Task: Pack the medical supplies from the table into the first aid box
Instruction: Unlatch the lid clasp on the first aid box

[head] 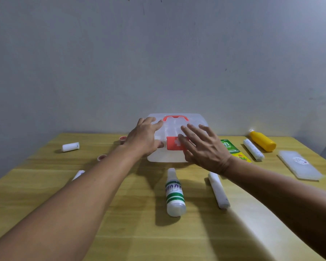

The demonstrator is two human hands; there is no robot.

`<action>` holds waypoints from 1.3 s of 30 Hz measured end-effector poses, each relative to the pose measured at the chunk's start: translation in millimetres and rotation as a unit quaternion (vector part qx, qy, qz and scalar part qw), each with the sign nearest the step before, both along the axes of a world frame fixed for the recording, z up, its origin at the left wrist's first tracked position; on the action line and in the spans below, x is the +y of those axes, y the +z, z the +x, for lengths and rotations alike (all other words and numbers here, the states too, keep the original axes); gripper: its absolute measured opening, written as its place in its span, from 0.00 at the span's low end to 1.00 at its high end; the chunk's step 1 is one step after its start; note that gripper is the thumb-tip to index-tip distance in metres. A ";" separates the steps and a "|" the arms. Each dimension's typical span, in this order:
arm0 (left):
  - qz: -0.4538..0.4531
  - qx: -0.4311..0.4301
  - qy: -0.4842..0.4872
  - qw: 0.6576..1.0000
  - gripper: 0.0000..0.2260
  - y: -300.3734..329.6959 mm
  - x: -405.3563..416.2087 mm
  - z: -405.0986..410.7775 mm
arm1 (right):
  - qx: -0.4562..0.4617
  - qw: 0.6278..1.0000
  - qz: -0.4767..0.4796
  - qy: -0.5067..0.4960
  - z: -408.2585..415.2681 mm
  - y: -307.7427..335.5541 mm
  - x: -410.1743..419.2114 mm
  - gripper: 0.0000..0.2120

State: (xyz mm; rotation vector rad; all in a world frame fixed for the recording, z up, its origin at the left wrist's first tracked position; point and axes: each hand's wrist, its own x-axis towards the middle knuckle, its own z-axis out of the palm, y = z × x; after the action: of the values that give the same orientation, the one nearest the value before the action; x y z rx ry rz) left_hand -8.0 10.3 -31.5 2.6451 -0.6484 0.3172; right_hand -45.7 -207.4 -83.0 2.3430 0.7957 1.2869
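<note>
A translucent white first aid box [199, 121] with a red handle [175, 117] and a red latch [174, 143] stands at the far middle of the table, lid down. My left hand [144, 139] rests on its left front, thumb by the latch. My right hand [203, 147] hovers over its right front, fingers spread. A white bottle with green stripes [174, 193] lies in front of the box. Beside it lies a white bandage roll [218, 190]. A green carton [233, 150], another roll [253, 149] and a yellow bottle [262, 140] lie to the right.
A flat translucent case [299, 166] lies at the far right. On the left of the yellow wooden table [139, 232] are a short white roll [70, 146], two small red-rimmed tape rolls [102, 157] [123, 138] and a white item [78, 174] partly under my left forearm. A grey wall stands close behind.
</note>
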 end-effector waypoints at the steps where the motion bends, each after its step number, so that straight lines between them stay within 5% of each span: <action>1: 0.008 -0.002 -0.003 1.000 0.37 -1.0 0.8 0.2 | 0.006 1.000 -0.004 -0.002 -2.3 1.8 -0.7 0.16; 4: -0.011 0.009 -0.003 1.000 0.47 -8.4 0.0 -0.7 | 0.052 0.998 0.015 -0.023 -8.6 13.1 1.5 0.13; 7: -0.136 0.057 0.033 0.988 0.57 -18.1 -1.6 -1.2 | 0.110 0.989 0.091 -0.031 -11.3 29.1 8.6 0.10; 12: -0.276 0.142 0.050 0.949 0.61 -29.3 3.6 5.1 | 0.146 0.970 0.194 -0.022 -8.4 64.8 19.0 0.12; 19: -0.177 0.118 0.049 0.976 0.37 -32.2 -1.3 1.9 | 0.107 0.961 0.253 -0.029 24.4 101.4 12.3 0.13; 26: -0.143 0.131 0.065 0.979 0.33 -36.4 -3.8 0.6 | 0.096 0.962 0.254 -0.040 55.4 114.7 11.2 0.14; 33: -0.203 0.139 0.034 0.969 0.42 -42.3 -0.9 7.5 | 0.113 0.952 0.281 -0.054 33.6 97.9 24.2 0.12; 39: -0.293 0.170 0.053 0.939 0.52 -44.0 9.6 7.9 | 0.165 0.967 0.186 -0.052 -11.2 50.6 20.4 0.12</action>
State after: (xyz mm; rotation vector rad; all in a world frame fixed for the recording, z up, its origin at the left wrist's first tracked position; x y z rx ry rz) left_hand 0.0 19.9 -75.5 2.0865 -0.2443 0.0595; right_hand -56.8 -187.0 -32.5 2.9092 0.5453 1.0908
